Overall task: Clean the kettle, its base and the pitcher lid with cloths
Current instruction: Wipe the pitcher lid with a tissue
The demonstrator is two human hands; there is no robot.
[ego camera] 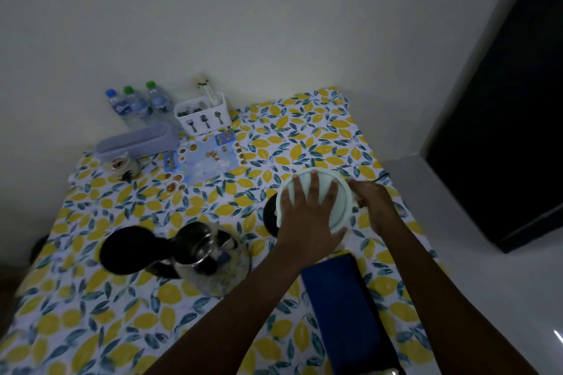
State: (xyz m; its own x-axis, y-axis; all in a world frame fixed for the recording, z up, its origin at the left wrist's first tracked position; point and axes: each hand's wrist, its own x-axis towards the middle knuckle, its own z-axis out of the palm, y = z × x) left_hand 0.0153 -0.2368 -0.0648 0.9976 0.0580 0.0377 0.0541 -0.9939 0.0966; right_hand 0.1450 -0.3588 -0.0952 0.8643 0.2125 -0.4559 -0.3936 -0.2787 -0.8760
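A pale green round pitcher lid (342, 207) sits at the right middle of the table. My left hand (307, 216) lies spread over its top, thumb curled round the near rim. My right hand (376, 204) grips the pitcher's right side, where a white part shows between the fingers. The black kettle base (268, 219) peeks out from behind the lid's left edge. The glass kettle (213, 259) stands to the left, its black lid (128, 250) flipped open. A folded blue cloth (341, 307) lies near my right forearm, with a yellow cloth (342, 253) edge showing beyond it.
The table (91, 329) has a lemon-print cover. At the back stand three water bottles (137, 105), a white cutlery caddy (202, 117), a lilac box (137, 140), a small painted pot (122, 166) and a picture sheet (202, 160). The table's right edge drops to a grey floor.
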